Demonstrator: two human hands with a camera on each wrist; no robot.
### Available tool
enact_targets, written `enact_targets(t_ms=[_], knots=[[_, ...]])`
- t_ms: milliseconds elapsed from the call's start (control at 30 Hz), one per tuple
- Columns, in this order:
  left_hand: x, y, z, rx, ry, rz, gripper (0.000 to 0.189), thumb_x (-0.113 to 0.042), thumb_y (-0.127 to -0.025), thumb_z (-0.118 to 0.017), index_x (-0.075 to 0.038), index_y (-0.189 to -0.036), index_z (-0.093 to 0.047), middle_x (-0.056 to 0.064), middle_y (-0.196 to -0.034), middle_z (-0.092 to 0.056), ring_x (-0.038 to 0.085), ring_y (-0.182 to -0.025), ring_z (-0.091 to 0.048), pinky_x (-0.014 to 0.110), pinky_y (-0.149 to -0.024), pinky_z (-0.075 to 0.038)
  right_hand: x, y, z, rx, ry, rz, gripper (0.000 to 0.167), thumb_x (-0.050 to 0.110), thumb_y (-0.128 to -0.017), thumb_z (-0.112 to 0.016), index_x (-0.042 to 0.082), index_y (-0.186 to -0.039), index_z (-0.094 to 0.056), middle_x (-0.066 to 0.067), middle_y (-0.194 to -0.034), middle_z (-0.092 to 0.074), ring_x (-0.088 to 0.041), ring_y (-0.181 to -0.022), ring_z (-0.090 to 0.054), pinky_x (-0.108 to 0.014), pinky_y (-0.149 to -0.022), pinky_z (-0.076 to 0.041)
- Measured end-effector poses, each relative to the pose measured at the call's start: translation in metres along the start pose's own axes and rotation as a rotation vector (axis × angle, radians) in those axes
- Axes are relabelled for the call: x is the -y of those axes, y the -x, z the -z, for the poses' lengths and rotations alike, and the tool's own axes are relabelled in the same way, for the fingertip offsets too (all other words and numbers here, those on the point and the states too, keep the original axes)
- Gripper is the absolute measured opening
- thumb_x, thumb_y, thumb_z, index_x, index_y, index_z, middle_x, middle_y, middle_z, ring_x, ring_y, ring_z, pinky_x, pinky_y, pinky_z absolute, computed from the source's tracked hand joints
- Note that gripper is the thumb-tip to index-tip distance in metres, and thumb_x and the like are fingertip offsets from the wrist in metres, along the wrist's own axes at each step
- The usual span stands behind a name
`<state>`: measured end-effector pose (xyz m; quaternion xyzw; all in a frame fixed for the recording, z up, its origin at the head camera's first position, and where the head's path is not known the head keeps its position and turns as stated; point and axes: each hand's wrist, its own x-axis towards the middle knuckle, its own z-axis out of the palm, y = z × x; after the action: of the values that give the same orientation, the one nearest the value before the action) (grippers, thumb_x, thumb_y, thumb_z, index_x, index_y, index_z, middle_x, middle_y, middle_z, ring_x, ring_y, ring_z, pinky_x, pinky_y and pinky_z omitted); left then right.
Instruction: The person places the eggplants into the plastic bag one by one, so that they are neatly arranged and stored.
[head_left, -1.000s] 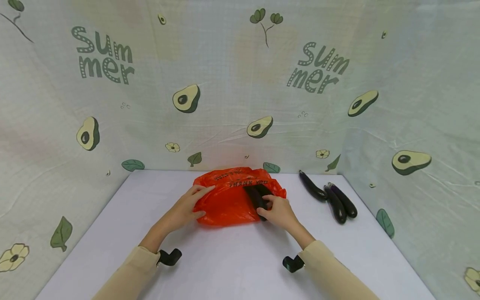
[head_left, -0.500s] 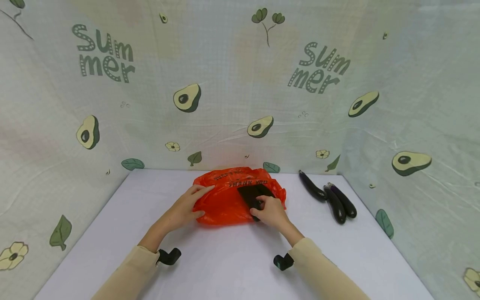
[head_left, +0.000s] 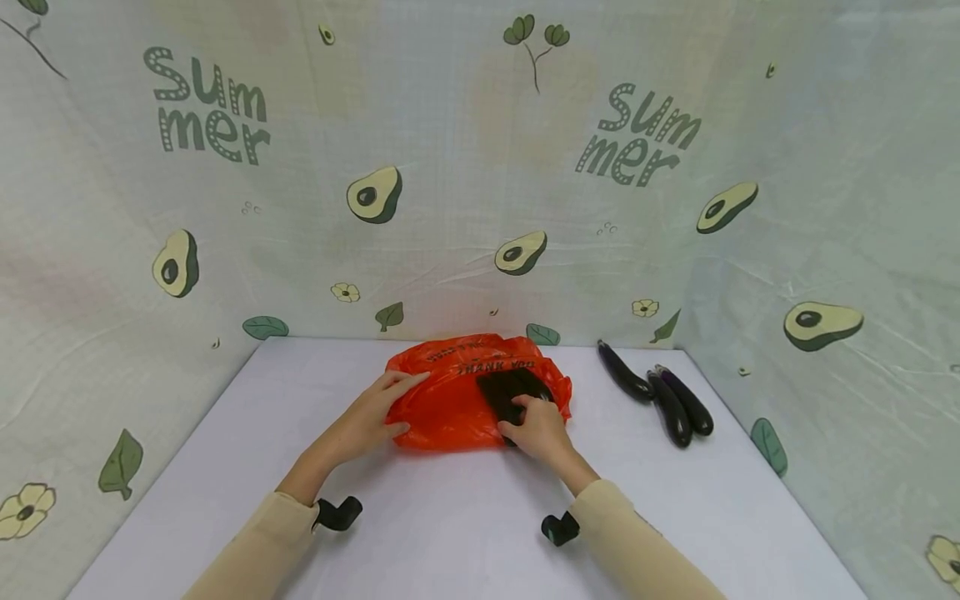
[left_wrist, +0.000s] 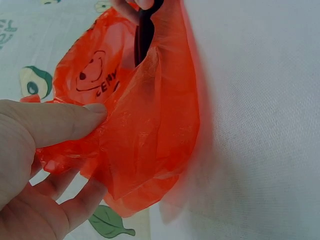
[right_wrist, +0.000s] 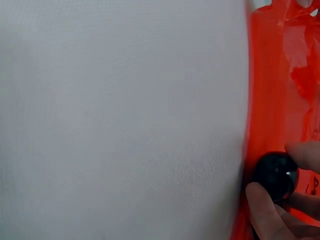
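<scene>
Patterned cloth backs the white surface | right grip: pinching eggplant by its rounded near end | left grip: fairly wide, holding bag's left edge | eggplant: at bag's right half, depth inside unclear; long axis near–far, far end leaning left, stem unseen | risk: thin film could snag or slip, likely if left grip slackens

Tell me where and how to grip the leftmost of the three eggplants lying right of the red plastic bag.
Probably grip the leftmost eggplant round its middle, bringing the right hand in from above and slightly left, once freed. It is slim and lies on its side, stem end farthest away, left flank exposed; its rounded end sits right by the next eggplant, leaving less finger room.
</scene>
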<state>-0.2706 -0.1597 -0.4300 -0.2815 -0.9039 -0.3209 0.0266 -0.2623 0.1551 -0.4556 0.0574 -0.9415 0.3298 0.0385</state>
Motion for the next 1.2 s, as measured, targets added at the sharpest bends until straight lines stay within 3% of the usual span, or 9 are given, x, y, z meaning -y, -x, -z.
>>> enact_targets(t_ms=[167,533,667,767,1200], knots=[[-0.001,0.0,0.0,0.006,-0.007,-0.002,0.084,0.002,-0.089,-0.082,-0.017,-0.162,-0.046,0.008,-0.142,-0.05,0.031,-0.132,-0.054,0.049,-0.104,-0.058,0.0,0.002,0.0,0.015,0.008,0.005,0.056,0.024,-0.09,-0.086,-0.001,-0.135,-0.066,-0.003,-0.074,-0.056,-0.018,-0.072,-0.052,-0.029,-0.061,-0.041],[-0.003,0.0,0.001,0.006,0.003,0.001,0.083,0.002,-0.089,-0.082,-0.018,-0.162,-0.046,0.008,-0.142,-0.05,0.032,-0.133,-0.053,0.051,-0.103,-0.058,-0.002,0.001,-0.002,0.021,0.032,0.046,0.054,0.017,-0.091,-0.083,-0.004,-0.137,-0.065,0.001,-0.061,-0.05,-0.015,-0.061,-0.052,-0.03,-0.063,-0.047],[-0.001,-0.001,0.0,0.007,0.0,-0.005,0.084,0.002,-0.089,-0.082,-0.019,-0.162,-0.046,0.007,-0.142,-0.05,0.031,-0.133,-0.053,0.05,-0.103,-0.058,-0.003,0.0,-0.004,-0.015,0.032,0.039,0.053,0.02,-0.091,-0.083,-0.002,-0.136,-0.066,-0.01,-0.089,-0.074,-0.027,-0.09,-0.07,-0.046,-0.088,-0.062],[0.0,-0.003,-0.001,0.005,-0.007,-0.014,0.084,0.001,-0.089,-0.083,-0.02,-0.162,-0.046,0.007,-0.143,-0.05,0.031,-0.133,-0.053,0.05,-0.103,-0.058,-0.003,-0.001,-0.004,-0.036,0.043,0.024,0.053,0.022,-0.092,-0.083,0.0,-0.137,-0.067,-0.017,-0.117,-0.077,-0.037,-0.117,-0.069,-0.059,-0.103,-0.056],[-0.001,-0.003,0.001,0.009,-0.004,-0.011,0.084,0.002,-0.09,-0.082,-0.018,-0.162,-0.045,0.008,-0.144,-0.049,0.031,-0.132,-0.053,0.049,-0.104,-0.057,0.002,-0.009,-0.012,-0.072,0.11,-0.03,0.053,0.029,-0.094,-0.081,0.005,-0.138,-0.065,-0.02,-0.127,-0.073,-0.043,-0.115,-0.069,-0.064,-0.104,-0.054]])
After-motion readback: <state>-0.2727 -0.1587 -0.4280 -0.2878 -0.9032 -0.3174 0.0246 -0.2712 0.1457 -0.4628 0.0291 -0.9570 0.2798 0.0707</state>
